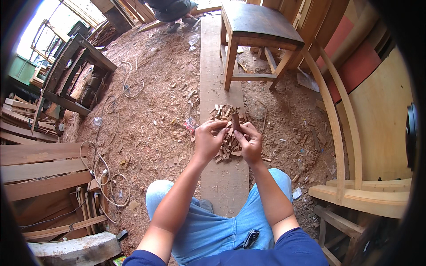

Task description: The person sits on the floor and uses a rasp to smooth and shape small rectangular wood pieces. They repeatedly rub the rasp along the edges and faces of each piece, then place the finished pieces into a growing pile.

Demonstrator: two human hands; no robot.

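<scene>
Both my hands meet over a heap of small wooden blocks (231, 144) lying on a long plank. My right hand (250, 142) grips a dark brown, narrow piece (235, 119) that stands upright between thumb and fingers; it looks like folded sandpaper or wood, and I cannot tell which. My left hand (210, 138) is closed in a pinch on a small pale wooden block (229, 124), right beside the brown piece. The fingertips partly hide the block.
The plank (222, 181) runs away from me between my knees. A wooden stool (262, 31) stands at its far end. Curved chair parts (339, 115) rise on the right; slatted wood (44, 166) and a looped cable (106, 173) lie left. Sawdust covers the floor. Another person (171, 11) is at the top.
</scene>
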